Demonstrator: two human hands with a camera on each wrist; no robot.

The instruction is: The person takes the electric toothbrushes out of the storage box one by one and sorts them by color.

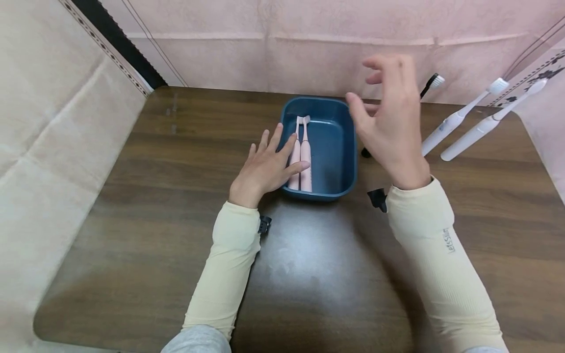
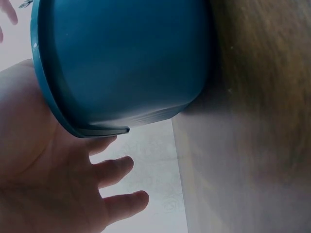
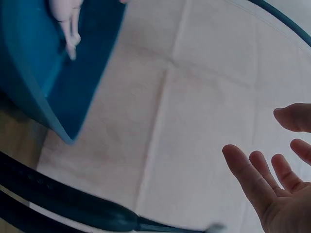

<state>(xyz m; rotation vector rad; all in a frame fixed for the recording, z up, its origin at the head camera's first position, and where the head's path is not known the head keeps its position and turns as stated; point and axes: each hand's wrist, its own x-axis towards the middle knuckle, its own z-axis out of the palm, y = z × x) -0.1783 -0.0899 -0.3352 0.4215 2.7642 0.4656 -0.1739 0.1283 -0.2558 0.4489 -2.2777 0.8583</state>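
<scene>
A dark blue plastic bin (image 1: 331, 157) stands on the table, with two pink electric toothbrushes (image 1: 305, 169) lying side by side along its left wall. My left hand (image 1: 260, 174) reaches over the bin's left rim, fingers spread and straight, its thumb and index finger overlapping the pink handles in the head view. In the left wrist view the palm lies along the rim. Above and right of the bin hovers my right hand (image 1: 393, 122), fingers loosely bent, nothing in it. Black toothbrushes (image 3: 73, 201) lie right of the bin, mostly hidden by that hand in the head view.
Two white electric toothbrushes (image 1: 470, 139) lie at the right, heads pointing to the back right. Pink cloth (image 1: 309, 63) hangs behind the wooden table (image 1: 176, 235), and pale cloth (image 1: 53, 122) borders its left edge.
</scene>
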